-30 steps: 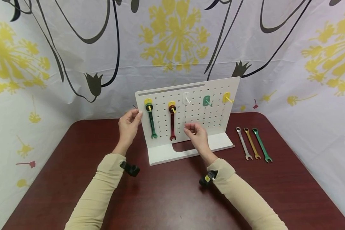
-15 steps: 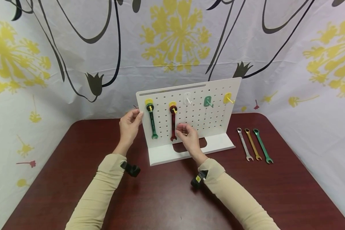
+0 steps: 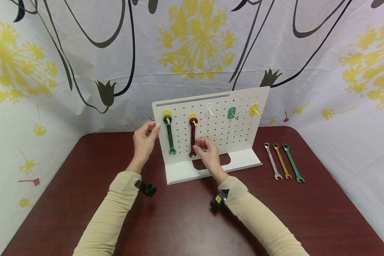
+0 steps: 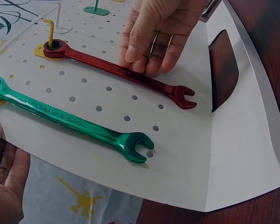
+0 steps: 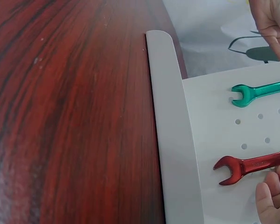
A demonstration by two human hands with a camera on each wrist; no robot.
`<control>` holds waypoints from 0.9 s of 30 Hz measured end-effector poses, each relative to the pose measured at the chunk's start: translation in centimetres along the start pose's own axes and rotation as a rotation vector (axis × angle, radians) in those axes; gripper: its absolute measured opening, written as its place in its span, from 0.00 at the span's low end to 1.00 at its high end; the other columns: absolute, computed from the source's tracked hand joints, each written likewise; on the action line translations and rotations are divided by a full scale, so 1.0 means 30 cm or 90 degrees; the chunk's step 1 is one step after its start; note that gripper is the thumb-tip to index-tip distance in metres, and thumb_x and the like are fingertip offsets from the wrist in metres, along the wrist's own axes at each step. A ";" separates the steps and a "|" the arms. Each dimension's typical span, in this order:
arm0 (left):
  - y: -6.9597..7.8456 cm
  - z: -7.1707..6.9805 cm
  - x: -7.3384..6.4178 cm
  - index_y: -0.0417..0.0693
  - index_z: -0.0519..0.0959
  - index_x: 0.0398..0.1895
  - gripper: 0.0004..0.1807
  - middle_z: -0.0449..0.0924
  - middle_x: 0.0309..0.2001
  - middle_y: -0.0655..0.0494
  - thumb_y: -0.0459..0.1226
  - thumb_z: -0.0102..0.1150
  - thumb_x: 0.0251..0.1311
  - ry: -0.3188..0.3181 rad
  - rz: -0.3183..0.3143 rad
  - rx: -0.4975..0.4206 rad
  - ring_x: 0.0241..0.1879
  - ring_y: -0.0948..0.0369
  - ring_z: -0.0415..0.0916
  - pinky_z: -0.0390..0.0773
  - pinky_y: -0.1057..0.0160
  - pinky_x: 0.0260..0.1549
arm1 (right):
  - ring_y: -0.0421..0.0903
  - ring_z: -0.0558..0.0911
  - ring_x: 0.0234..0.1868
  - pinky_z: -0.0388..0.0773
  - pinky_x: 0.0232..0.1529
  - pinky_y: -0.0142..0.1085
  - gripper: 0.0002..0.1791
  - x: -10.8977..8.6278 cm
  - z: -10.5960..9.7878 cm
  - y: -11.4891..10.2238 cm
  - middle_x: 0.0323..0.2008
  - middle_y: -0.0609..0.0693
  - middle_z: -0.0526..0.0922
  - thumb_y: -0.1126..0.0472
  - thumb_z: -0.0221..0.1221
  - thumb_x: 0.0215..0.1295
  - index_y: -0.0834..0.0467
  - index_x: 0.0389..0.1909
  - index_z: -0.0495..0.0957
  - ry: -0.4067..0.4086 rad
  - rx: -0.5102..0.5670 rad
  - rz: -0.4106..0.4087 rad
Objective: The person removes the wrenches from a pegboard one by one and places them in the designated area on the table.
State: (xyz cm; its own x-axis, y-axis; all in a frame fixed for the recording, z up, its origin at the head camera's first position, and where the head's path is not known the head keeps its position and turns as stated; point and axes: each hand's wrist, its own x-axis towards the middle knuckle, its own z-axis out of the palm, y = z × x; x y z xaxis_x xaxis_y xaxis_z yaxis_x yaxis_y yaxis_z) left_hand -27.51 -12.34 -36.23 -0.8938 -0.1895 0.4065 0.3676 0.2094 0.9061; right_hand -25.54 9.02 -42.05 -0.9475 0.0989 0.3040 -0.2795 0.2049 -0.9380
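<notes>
My left hand pinches the left edge of a white pegboard, thumb in front and fingers behind. A red combination wrench hangs by its ring end from a yellow hook. Right at the lower half of that wrench is my right hand, its fingers loosely bent and the fingertips at the wrench's right side. To the left, a green combination wrench hangs from another yellow hook. In the right wrist view the red wrench's open end points toward the board's base.
White, green and yellow hooks on the board's right side bear nothing. On the dark red table at right lie a silver wrench, a gold wrench and a second green wrench. A patterned cloth hangs behind.
My right hand has moved left across the pegboard, from right of the red wrench to its side. The left hand stays at the board's edge.
</notes>
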 end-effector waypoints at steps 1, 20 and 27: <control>-0.001 0.000 0.000 0.38 0.81 0.41 0.13 0.79 0.33 0.53 0.40 0.61 0.61 0.000 -0.001 -0.002 0.28 0.72 0.74 0.82 0.72 0.34 | 0.46 0.79 0.38 0.77 0.40 0.26 0.11 0.000 0.001 -0.001 0.40 0.61 0.82 0.69 0.62 0.59 0.67 0.42 0.78 -0.002 0.003 0.006; 0.001 0.000 -0.004 0.37 0.80 0.42 0.12 0.79 0.34 0.54 0.38 0.60 0.61 -0.004 0.021 -0.002 0.30 0.73 0.75 0.80 0.77 0.34 | 0.37 0.74 0.30 0.72 0.31 0.22 0.08 0.007 0.014 0.000 0.36 0.61 0.80 0.71 0.62 0.58 0.68 0.38 0.77 -0.005 0.029 0.015; 0.000 0.000 -0.004 0.37 0.80 0.41 0.12 0.79 0.34 0.53 0.38 0.60 0.61 -0.002 0.015 -0.002 0.30 0.73 0.75 0.79 0.77 0.33 | 0.38 0.73 0.32 0.72 0.32 0.23 0.07 0.004 -0.001 0.000 0.36 0.60 0.80 0.69 0.61 0.60 0.68 0.38 0.78 -0.023 0.032 0.029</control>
State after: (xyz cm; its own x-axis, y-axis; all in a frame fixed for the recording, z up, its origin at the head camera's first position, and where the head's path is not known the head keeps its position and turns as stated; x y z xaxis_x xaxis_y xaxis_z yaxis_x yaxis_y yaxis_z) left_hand -27.42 -12.30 -36.26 -0.8858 -0.1815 0.4272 0.3894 0.2102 0.8968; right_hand -25.66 9.05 -42.02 -0.9641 0.0722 0.2555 -0.2427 0.1513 -0.9582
